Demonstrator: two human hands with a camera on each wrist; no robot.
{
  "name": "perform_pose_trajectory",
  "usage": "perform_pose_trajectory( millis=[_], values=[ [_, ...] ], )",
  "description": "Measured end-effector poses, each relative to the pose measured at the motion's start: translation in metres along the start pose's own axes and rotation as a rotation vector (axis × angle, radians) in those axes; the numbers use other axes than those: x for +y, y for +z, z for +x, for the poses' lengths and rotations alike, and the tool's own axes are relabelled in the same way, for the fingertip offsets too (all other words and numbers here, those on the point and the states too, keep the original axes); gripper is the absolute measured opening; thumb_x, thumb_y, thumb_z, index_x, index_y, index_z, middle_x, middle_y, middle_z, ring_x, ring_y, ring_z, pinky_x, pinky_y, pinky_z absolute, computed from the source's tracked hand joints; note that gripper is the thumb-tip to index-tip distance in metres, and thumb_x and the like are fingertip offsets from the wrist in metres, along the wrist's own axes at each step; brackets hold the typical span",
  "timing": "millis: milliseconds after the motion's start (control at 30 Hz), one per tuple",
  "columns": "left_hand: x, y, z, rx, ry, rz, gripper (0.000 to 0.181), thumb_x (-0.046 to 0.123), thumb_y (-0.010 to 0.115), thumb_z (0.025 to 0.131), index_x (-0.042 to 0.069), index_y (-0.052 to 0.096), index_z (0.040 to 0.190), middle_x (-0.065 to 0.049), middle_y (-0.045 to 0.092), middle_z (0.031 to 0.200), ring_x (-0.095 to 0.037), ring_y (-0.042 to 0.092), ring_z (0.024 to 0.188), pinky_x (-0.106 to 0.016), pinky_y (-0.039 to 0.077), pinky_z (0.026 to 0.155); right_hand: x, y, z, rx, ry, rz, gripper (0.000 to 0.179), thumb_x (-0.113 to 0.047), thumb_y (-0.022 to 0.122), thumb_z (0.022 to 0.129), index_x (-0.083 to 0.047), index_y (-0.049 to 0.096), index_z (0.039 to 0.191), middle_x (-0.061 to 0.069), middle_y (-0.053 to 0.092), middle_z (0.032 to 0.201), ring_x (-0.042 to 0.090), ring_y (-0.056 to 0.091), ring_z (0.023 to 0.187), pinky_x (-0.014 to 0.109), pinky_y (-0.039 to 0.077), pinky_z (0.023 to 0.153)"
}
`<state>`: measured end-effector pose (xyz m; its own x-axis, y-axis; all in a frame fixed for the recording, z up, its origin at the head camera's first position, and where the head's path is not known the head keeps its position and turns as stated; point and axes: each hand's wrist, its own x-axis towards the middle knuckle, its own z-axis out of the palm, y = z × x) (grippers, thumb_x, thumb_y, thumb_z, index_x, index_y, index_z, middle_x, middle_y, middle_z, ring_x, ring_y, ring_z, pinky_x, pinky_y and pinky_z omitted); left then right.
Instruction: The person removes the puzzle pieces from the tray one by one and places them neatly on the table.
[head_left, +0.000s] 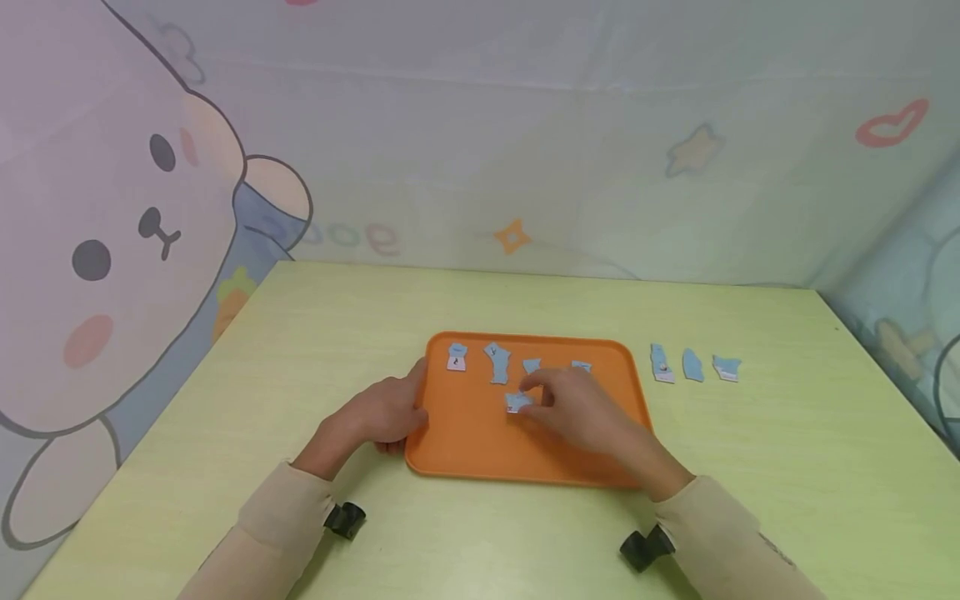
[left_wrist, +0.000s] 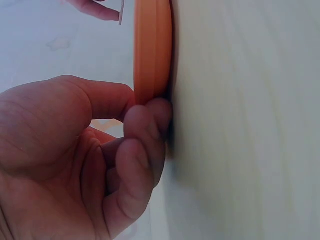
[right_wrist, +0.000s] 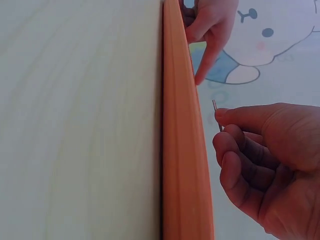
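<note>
My right hand point(head_left: 573, 408) pinches a small light-blue puzzle piece point(head_left: 516, 402) between thumb and fingers over the middle of an orange tray point(head_left: 465, 454). Seen edge-on in the right wrist view, the thin piece point(right_wrist: 215, 106) stands apart from the tray's rim. At the tray's left side, my left hand point(head_left: 384, 410) grips the rim, thumb above and curled fingers point(left_wrist: 137, 160) at and under the edge. Along the tray's far side lie a blue-and-white piece point(head_left: 457, 358), a longer blue piece point(head_left: 498, 364), and two pieces partly covered by the right hand.
On the table to the right of the tray, a tall piece point(head_left: 662, 364), a rounded blue piece point(head_left: 693, 366) and a wide piece point(head_left: 726, 368) lie in a row. A printed cloth point(head_left: 450, 150) hangs behind the pale green table point(head_left: 360, 308).
</note>
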<state>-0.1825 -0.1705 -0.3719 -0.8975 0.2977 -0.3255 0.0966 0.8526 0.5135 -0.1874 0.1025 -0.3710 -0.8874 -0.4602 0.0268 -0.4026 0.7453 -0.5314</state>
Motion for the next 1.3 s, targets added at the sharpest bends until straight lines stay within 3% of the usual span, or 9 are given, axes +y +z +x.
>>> perform_pose_trajectory(
  millis=[233,500,700,967,1300],
  values=[
    [0.0,0.0,-0.001,-0.013,0.007,-0.021,0.063,0.009,0.045,0.088,0.005,0.017,0.144,-0.007,0.057,0.054,-0.017,0.05,0.04,-0.029,0.043,0.039,0.014,-0.003,-0.006,0.047,-0.031,-0.018,0.028,-0.031,0.07,0.085,-0.015,0.069,0.109,-0.01,0.055,0.058,0.01,0.05,0.058,0.027,0.043,0.061],
    [0.001,-0.001,-0.002,-0.008,0.014,-0.03,0.06,0.008,0.045,0.087,0.005,0.019,0.141,-0.007,0.057,0.054,-0.017,0.05,0.04,-0.03,0.043,0.04,0.025,-0.016,-0.01,0.028,0.039,0.042,0.029,-0.028,0.069,0.086,-0.015,0.066,0.112,-0.004,0.054,0.061,0.012,0.048,0.054,0.027,0.041,0.053],
    [0.001,-0.001,-0.002,-0.005,0.028,-0.038,0.058,0.007,0.045,0.087,0.005,0.021,0.14,-0.007,0.056,0.054,-0.017,0.05,0.04,-0.03,0.043,0.04,0.037,-0.03,-0.014,0.045,0.041,0.09,0.026,-0.027,0.068,0.087,-0.018,0.065,0.111,0.001,0.059,0.064,0.015,0.052,0.053,0.03,0.045,0.054],
    [0.001,-0.001,-0.002,0.005,0.043,-0.03,0.053,0.006,0.044,0.086,0.007,0.026,0.135,-0.008,0.057,0.054,-0.019,0.051,0.04,-0.031,0.043,0.039,0.055,-0.042,-0.019,0.06,0.063,0.054,0.032,-0.026,0.066,0.088,-0.015,0.062,0.118,0.001,0.059,0.063,0.015,0.051,0.048,0.031,0.045,0.049],
    [-0.001,0.0,-0.001,0.013,0.049,-0.033,0.052,0.006,0.044,0.084,0.007,0.027,0.133,-0.008,0.057,0.054,-0.019,0.051,0.039,-0.032,0.043,0.039,0.083,-0.056,-0.025,0.095,0.08,0.044,0.029,-0.024,0.066,0.088,-0.013,0.063,0.115,0.003,0.058,0.063,0.015,0.051,0.049,0.028,0.042,0.049]
  ],
)
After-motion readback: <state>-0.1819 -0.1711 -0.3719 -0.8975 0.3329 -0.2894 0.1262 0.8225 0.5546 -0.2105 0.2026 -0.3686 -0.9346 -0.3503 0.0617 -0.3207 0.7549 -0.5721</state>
